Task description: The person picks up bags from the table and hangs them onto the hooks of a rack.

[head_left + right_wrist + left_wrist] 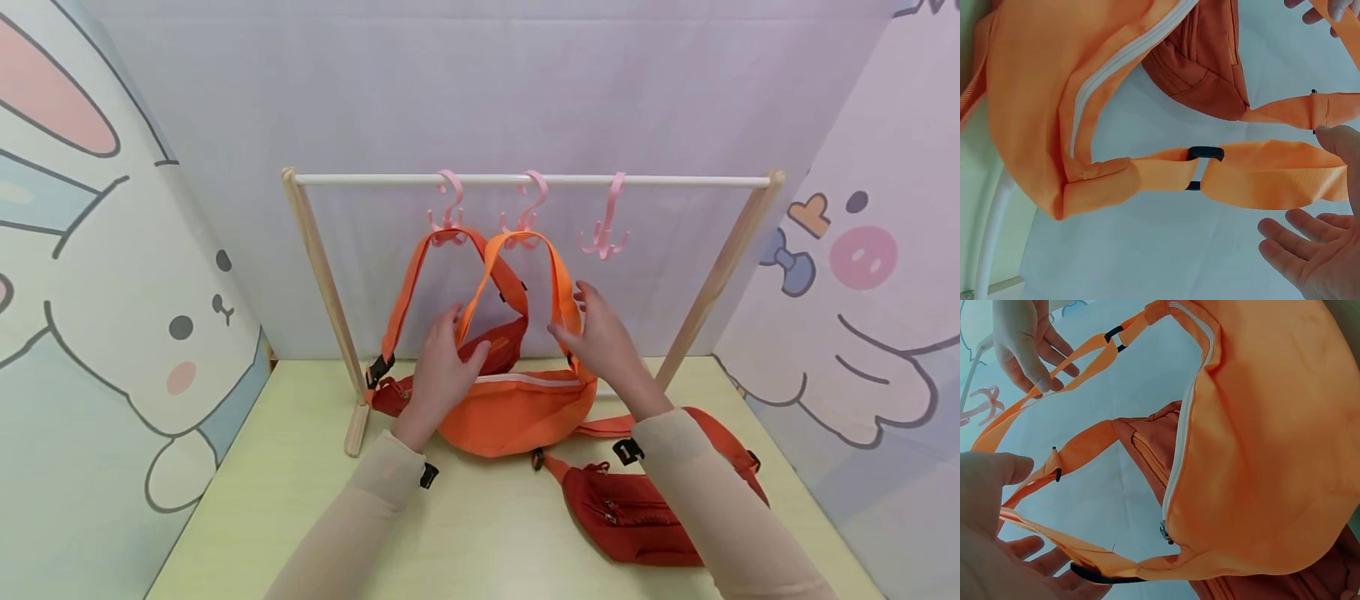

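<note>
Head view: left hand [444, 367] and right hand [602, 333], fingers relaxed, flank the orange webbing strap [561, 287], best hold for probably soft, light orange fabric bag [517, 417].

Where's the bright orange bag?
Near the middle of the head view, the bright orange bag is below the middle pink hook, between the left hand and right hand, in front of a darker red bag.
</note>
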Demonstrator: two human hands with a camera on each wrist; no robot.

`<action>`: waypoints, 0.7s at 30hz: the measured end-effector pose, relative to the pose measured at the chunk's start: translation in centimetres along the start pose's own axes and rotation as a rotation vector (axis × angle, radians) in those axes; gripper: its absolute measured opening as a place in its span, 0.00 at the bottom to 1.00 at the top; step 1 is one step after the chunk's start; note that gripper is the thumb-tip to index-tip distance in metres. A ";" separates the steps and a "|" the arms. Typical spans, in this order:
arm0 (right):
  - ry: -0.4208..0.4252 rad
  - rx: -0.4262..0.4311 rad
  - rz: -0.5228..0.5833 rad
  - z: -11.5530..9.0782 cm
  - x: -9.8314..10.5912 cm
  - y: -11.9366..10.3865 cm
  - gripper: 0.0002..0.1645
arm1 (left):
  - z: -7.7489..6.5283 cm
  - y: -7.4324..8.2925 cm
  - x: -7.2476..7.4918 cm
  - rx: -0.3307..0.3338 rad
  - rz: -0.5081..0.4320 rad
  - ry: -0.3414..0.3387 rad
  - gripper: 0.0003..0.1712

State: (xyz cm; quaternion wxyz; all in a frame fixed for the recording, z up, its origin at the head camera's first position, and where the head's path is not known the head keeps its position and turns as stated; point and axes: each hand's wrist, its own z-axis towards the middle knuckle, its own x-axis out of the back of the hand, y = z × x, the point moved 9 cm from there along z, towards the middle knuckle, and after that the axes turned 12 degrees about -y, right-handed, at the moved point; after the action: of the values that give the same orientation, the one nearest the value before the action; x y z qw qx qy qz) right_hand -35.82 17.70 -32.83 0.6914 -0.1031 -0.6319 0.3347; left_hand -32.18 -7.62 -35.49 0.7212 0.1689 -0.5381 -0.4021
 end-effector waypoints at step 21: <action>-0.069 0.004 -0.138 -3.9 0.3 1.8 0.63 | -3.5 0.8 1.0 -0.079 0.104 0.085 0.47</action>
State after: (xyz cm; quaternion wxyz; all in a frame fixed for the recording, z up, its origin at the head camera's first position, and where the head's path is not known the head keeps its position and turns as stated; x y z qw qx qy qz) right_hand -32.80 20.36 -34.30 0.6909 -0.0463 -0.6602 0.2909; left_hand -28.56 -8.59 -35.55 0.7695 0.1288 -0.4988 -0.3775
